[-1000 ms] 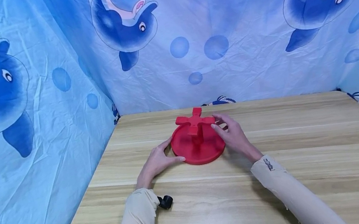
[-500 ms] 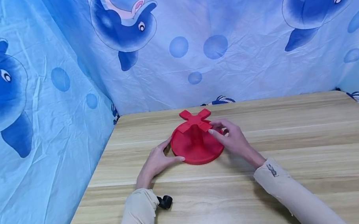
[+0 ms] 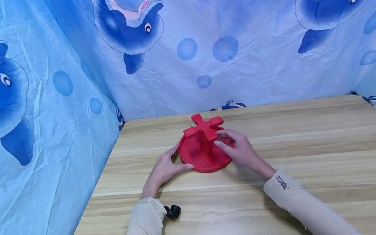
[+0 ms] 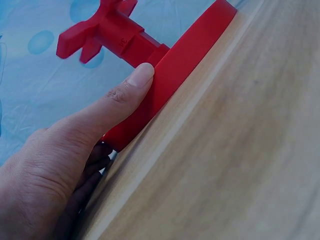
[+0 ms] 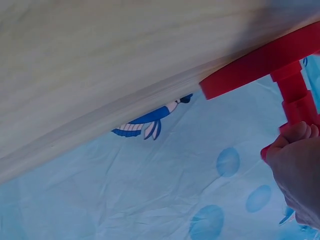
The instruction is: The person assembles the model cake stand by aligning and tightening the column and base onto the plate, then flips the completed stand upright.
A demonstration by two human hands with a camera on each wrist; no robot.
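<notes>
A red stand with a round base (image 3: 191,157), an upright post (image 4: 125,42) and a cross-shaped top (image 3: 203,126) is on the wooden table. My left hand (image 3: 164,168) grips the near left of the base's rim, and in the left wrist view the thumb presses on its edge. At the right, my right hand (image 3: 240,150) pinches one arm of the cross between thumb and fingers. The right wrist view shows the right fingertips at the cross, below the stepped post, with part of the hand cut off by the frame edge.
The light wooden table (image 3: 331,159) is backed by blue dolphin-print cloth (image 3: 260,75), which also hangs along the left. A small black piece (image 3: 173,212) sticks out at the left sleeve's cuff.
The cross-shaped top has turned about its post. My right hand has shifted a little left and nearer with it. The left hand and the base have stayed put.
</notes>
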